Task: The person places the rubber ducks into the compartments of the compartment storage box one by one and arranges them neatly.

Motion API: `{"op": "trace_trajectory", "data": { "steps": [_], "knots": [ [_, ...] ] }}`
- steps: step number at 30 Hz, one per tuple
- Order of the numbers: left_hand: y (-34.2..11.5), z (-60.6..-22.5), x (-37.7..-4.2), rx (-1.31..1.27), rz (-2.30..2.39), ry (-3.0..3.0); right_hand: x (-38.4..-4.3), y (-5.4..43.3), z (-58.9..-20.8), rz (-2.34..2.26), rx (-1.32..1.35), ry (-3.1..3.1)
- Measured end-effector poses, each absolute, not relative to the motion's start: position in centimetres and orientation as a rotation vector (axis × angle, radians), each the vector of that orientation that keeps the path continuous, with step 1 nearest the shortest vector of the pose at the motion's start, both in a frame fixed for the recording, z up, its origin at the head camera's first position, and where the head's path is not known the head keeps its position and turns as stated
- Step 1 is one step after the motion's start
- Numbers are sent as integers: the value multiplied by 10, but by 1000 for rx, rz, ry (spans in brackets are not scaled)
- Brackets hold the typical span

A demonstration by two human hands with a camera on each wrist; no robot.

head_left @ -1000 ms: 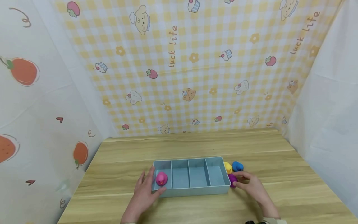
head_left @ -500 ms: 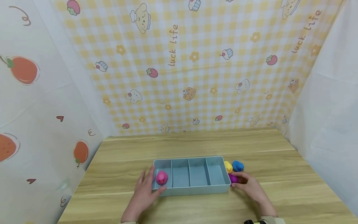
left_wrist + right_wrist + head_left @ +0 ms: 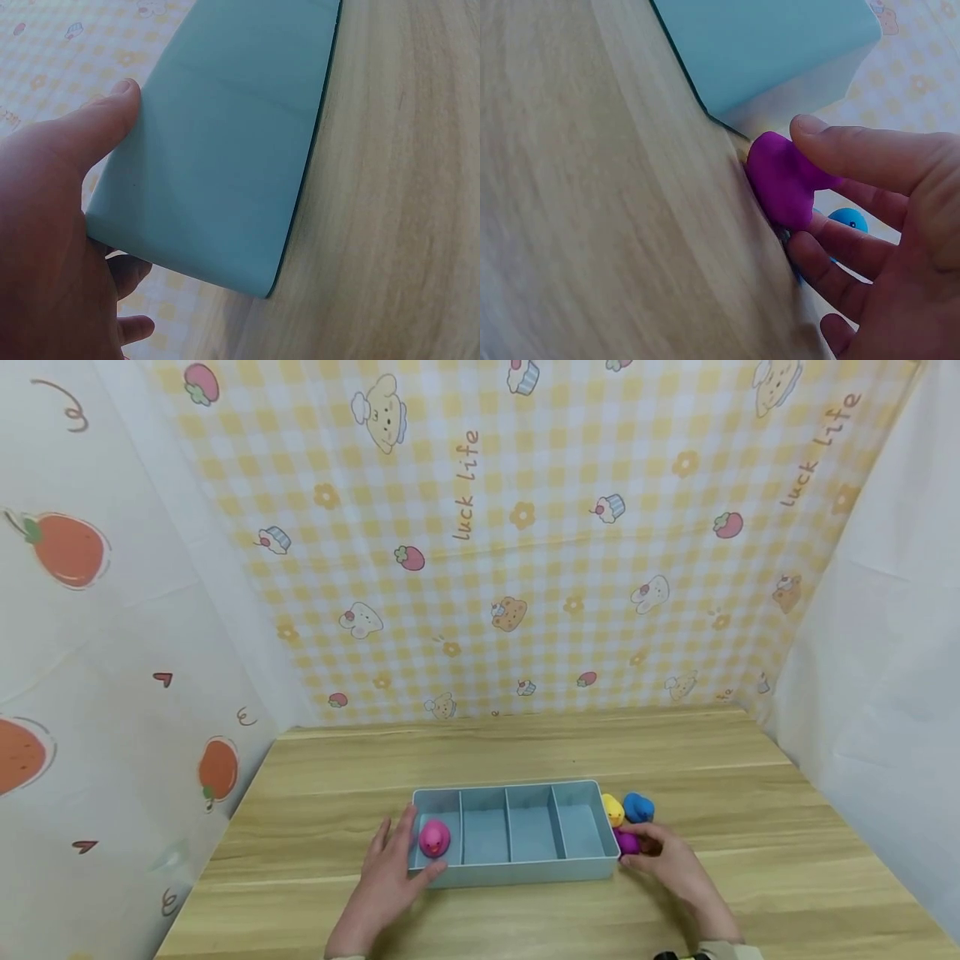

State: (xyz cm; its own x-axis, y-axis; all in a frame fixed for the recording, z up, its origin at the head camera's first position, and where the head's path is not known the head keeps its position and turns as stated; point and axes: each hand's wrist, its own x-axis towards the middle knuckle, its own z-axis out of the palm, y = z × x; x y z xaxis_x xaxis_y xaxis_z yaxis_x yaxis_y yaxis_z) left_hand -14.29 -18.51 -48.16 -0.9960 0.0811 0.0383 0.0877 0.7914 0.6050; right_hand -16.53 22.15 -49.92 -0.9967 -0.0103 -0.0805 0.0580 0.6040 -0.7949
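Note:
A light blue box [image 3: 517, 872] with several compartments in a row lies lengthwise on the table. My left hand [image 3: 384, 878] rests at its left end, fingers fairly straight along the end and thumb on the front rim [image 3: 127, 109]. In the leftmost compartment sits a pink rubber duck [image 3: 434, 838]. Beside the right end, my right hand [image 3: 671, 860] pinches a purple rubber duck [image 3: 784, 176] between thumb and fingers, close to the tabletop. Just behind it are a yellow duck [image 3: 612, 811], against the box's end, and a blue duck [image 3: 639, 807].
The wooden table [image 3: 525, 752] ends at a checked fabric backdrop [image 3: 480, 635]. White fabric walls stand on both sides, the left wall [image 3: 135, 643] printed with fruit and the right wall [image 3: 885, 635] plain.
My right hand has closed in around the purple duck, which has shifted slightly right. The left hand, the box and the other ducks stay in place.

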Motion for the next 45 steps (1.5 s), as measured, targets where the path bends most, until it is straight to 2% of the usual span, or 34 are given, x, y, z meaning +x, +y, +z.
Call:
{"op": "trace_trajectory", "data": {
  "steps": [14,25,35,45],
  "knots": [
    [-185,-485,-144,-148,-997,-2958,-157,230,-477,-1395,39,2720],
    [-186,-483,-141,-142,-1006,-2963,-160,231,-462,-1421,5,2707],
    [-187,-481,-144,-160,-995,-2954,-166,229,-446,-1548,-128,2734],
    [-186,-484,-145,-144,-1008,-2969,-169,218,-440,-1590,-117,2696]
  ]
}}
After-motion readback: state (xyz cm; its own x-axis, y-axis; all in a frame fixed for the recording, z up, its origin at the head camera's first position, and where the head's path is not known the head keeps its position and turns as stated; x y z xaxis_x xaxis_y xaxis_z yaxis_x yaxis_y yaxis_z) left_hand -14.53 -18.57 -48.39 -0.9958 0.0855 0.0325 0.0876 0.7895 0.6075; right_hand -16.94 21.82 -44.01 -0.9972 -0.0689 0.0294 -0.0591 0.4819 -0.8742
